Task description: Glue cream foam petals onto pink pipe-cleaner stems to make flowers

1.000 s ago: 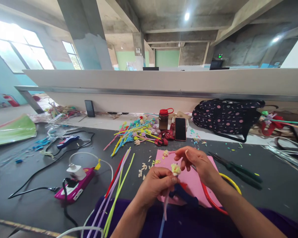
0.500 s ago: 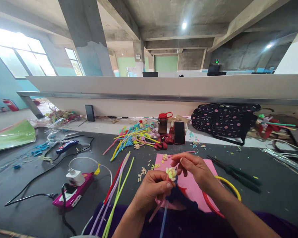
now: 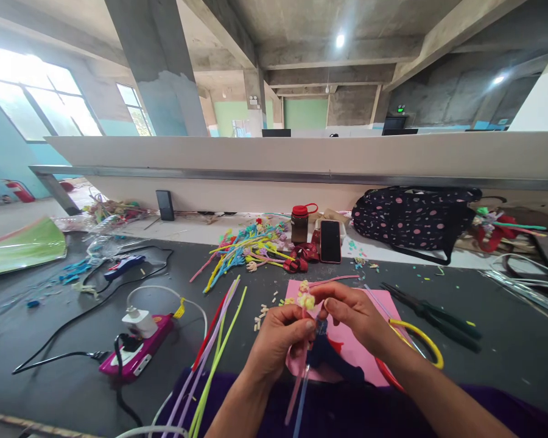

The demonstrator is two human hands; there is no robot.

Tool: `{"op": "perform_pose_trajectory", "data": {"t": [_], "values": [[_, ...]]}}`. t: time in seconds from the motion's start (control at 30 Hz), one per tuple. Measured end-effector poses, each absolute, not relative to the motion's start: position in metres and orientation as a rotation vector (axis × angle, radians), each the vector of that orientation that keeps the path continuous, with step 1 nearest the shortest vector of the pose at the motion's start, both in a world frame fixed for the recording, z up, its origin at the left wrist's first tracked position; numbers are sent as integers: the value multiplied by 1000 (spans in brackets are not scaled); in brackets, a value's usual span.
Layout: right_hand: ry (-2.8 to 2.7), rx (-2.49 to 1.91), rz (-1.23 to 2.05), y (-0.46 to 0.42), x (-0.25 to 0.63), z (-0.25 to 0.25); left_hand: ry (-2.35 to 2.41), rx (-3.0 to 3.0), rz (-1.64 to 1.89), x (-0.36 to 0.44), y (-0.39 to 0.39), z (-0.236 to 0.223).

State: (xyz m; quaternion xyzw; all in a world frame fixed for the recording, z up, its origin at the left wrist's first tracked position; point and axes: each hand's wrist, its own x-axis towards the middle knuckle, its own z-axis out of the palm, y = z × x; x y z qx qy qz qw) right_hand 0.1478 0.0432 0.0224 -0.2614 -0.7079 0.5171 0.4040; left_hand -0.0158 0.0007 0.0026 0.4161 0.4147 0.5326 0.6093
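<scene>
My left hand (image 3: 278, 337) is closed around the pink fuzzy stem (image 3: 296, 392) of a small pale-yellow flower (image 3: 306, 302). My right hand (image 3: 354, 310) is at the flower's right side, its fingers curled in, with the index fingertip at the petals. Whatever its thumb and fingers pinch is too small to make out. Under my hands, a dark blue glue gun (image 3: 335, 362) lies on a pink sheet (image 3: 363, 365), partly hidden. A bluish stick (image 3: 302, 401) runs down below my left hand. Another flower (image 3: 304, 285), small and yellowish, lies just behind the held one.
Purple and green pipe cleaners (image 3: 217, 359) lie left of my hands beside a magenta power strip (image 3: 139, 353). Dark-handled pliers (image 3: 433, 316) and a yellow-red ring (image 3: 422, 337) are to the right. Behind are a pipe-cleaner pile (image 3: 246, 246), bottle (image 3: 299, 225), phone (image 3: 330, 242) and bag (image 3: 415, 222).
The flower has shifted slightly up and left, its stem now more upright in my left hand. My right fingers have moved left and down, closer against the petals.
</scene>
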Motion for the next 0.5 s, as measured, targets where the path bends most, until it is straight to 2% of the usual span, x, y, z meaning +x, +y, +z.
{"op": "perform_pose_trajectory", "data": {"t": [0.5], "values": [[-1811, -830, 1523, 35, 129, 9, 950, 810, 1374, -18, 8, -4]]}}
